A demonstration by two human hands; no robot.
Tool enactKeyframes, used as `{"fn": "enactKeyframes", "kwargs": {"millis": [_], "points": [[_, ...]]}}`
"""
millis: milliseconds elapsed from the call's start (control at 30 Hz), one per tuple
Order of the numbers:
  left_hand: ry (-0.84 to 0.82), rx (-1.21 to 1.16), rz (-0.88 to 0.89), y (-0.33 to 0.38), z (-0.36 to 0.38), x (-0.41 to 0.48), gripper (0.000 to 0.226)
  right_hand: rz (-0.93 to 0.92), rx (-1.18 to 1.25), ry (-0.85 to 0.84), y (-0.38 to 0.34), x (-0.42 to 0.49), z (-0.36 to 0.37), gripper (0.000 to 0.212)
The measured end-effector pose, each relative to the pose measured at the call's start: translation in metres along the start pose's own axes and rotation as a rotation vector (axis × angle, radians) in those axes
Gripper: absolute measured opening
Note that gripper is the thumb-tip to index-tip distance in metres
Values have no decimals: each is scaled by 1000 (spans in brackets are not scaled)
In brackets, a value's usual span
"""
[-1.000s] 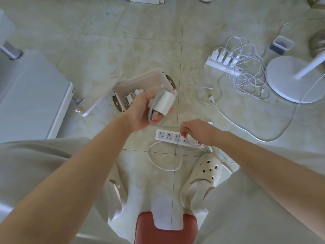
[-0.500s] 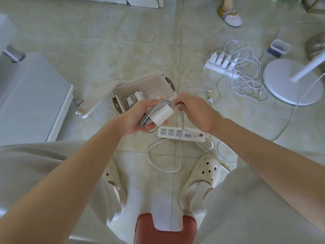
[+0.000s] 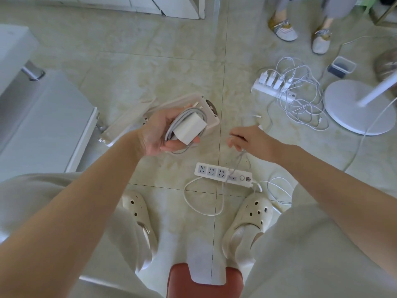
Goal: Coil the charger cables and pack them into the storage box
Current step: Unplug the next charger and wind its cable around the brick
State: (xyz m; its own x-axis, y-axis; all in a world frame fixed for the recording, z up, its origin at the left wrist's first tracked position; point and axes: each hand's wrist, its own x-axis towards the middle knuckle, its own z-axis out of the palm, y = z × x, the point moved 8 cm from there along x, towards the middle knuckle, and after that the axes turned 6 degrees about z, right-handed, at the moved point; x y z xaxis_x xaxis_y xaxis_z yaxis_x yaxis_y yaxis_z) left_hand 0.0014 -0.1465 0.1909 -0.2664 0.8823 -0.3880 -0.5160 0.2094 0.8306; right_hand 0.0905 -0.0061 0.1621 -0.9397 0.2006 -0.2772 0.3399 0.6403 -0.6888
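**Item in hand.** The white square charger brick (image 3: 190, 129), with its grey cable (image 3: 181, 118) looped about it, is in my left hand (image 3: 160, 136). It is held above the open white plastic storage box (image 3: 211, 119), which sits on the tiled floor. The left fingers are curled round brick and loops together.

**Loose end.** The cable's free tail runs down and right to my right hand (image 3: 251, 140). The fingers (image 3: 233, 144) there are bent and appear to pinch it, but blur makes that grip less than certain.

**Progress.** I judge this coil mostly wound. The tail is not yet taken in, and the bundle is not yet in the box.

**Outstanding.**
- Further right lies a white power strip with chargers plugged in (image 3: 277, 91), with a tangle of white cables (image 3: 300, 108) beside it.
- An empty white power strip (image 3: 223, 174) lies near my feet.

**Not verifiable.**
- My left hand covers the box's inside, so I cannot say what it holds.
- A flat white piece (image 3: 122, 134) beside the box, which I take for its lid, is partly behind my forearm.
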Motion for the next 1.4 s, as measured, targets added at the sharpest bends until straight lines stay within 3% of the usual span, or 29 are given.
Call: {"fn": "enactKeyframes", "kwargs": {"millis": [100, 300, 400, 500, 700, 867, 1100, 1267, 1400], "points": [[-38, 34, -34, 1, 5, -7, 38, 174, -63, -139, 40, -4, 14, 34], [29, 594, -202, -35, -15, -12, 46, -2, -105, 92, -3, 1, -8, 26], [75, 522, -113, -34, -9, -10, 46, -156, -152, 336, -45, -7, -34, 23], [172, 451, 82, -15, -12, -2, 37, -136, -193, 536, -58, -18, -60, 22], [443, 595, 156, -20, -30, 6, 31, -88, -154, 430, -75, -22, -35, 26], [610, 331, 184, -39, -45, 8, 43, -90, -102, 248, -84, -30, 8, 29], [498, -214, 238, -36, -19, 18, 46, -125, -79, 83, -74, -34, 56, 27], [388, -350, 219, -32, -3, 19, 55, -99, 122, 54, -70, -33, 54, 24], [241, -471, 240, -26, 12, 20, 46, -29, 188, -69, -56, -28, 62, 28]]}}
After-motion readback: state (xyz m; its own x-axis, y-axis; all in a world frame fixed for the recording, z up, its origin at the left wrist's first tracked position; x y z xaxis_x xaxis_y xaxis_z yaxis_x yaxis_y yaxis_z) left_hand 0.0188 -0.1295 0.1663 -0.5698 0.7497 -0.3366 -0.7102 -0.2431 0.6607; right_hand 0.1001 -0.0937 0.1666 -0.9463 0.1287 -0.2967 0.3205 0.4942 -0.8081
